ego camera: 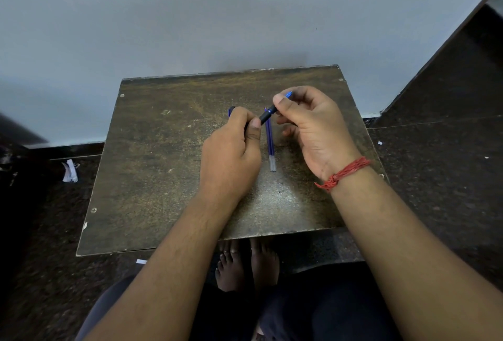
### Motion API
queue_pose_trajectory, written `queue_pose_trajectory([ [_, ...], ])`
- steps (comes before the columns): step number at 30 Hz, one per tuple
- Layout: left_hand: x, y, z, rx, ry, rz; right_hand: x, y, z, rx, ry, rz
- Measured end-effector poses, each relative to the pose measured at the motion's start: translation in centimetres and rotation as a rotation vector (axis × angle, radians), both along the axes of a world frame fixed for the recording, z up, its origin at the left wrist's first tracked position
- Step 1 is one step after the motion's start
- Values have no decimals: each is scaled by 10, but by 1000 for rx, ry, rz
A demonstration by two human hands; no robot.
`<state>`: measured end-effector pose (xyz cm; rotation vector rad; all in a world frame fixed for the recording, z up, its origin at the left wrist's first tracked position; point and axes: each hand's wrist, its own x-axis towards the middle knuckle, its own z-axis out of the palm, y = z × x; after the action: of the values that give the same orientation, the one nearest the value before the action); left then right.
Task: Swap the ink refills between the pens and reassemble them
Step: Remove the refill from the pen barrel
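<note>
Pen [266,116]: black grip, blue ends, held above the refills.
Refills [270,141]: two thin blue tubes, clear ends, side by side on scuffed brown worktop [152,166].
Left hand [234,147]: closed around pen.
Right hand [307,122]: pinching pen's far end.

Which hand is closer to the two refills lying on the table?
Left. The left hand sits just beside the refills, its thumb nearly over them; the right hand is slightly farther off on their other side.
</note>
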<state>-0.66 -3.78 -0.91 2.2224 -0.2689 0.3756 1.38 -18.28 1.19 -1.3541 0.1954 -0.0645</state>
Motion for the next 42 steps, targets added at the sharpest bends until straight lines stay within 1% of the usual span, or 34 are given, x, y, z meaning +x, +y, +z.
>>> queue_pose_trajectory([
  [3, 0, 0, 0, -2, 9, 3, 0, -1, 2, 40, 3, 1],
  [8, 0, 1, 1, 14, 2, 5, -2, -3, 7, 171, 9, 49],
  [9, 0, 1, 1, 16, 2, 6, -2, -3, 7, 166, 12, 46],
  [13, 0, 0, 1, 8, 8, 6, -1, 0, 2, 40, 20, -1],
  [17, -1, 0, 1, 6, 8, 4, 0, 0, 1, 6, 13, -38],
  [26, -1, 0, 2, 14, 7, 4, 0, -4, 9, 203, 4, -95],
  [31, -1, 1, 1, 14, 6, 3, 3, -12, 9, 281, -46, -172],
  [36, -2, 0, 1, 16, 18, 1, 9, -33, 8, 396, -84, -397],
  [38, -2, 1, 2, 3, 26, 5, 10, -41, 6, 327, -89, -468],
  [39, -2, 1, 2, -2, 30, 6, 10, -44, 5, 239, -92, -482],
  [41, -2, 1, 2, -5, 38, 4, 11, -49, -1, -14, -86, -464],
  [42, -2, 0, 2, -4, 40, 4, 11, -50, -4, -172, -68, -436],
])
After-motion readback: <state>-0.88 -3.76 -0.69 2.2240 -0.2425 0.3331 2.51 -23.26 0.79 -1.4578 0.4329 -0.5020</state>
